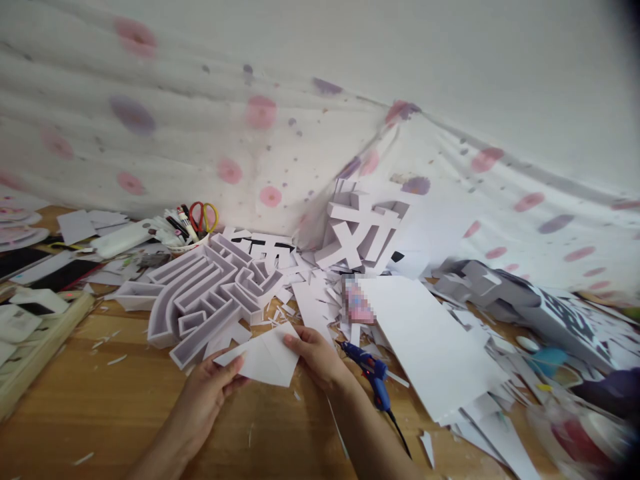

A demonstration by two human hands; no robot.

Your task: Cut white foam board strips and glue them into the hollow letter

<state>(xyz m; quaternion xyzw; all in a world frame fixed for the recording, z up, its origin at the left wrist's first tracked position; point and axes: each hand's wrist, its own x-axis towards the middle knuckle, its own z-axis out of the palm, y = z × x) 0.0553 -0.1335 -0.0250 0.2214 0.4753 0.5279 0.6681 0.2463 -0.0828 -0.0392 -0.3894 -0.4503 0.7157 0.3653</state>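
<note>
A piece of white card [273, 357] is held between my two hands over the wooden table. My left hand [215, 380] pinches its left corner, thumb on top. My right hand [317, 357] grips its upper right edge, thumb on the face. Just behind the card sits a white built-up character [210, 293] with raised walls and open channels. To the right of my right hand lies a blue glue gun [370, 370], its cord running toward the front edge.
A white board [425, 340] lies at right over card offcuts. Another white character [360, 230] leans at the back by the flowered curtain [260, 153]. A cup of pens and scissors [193, 230] stands back left. A pale tray [50, 353] is at left. Paper scraps litter the table [120, 400].
</note>
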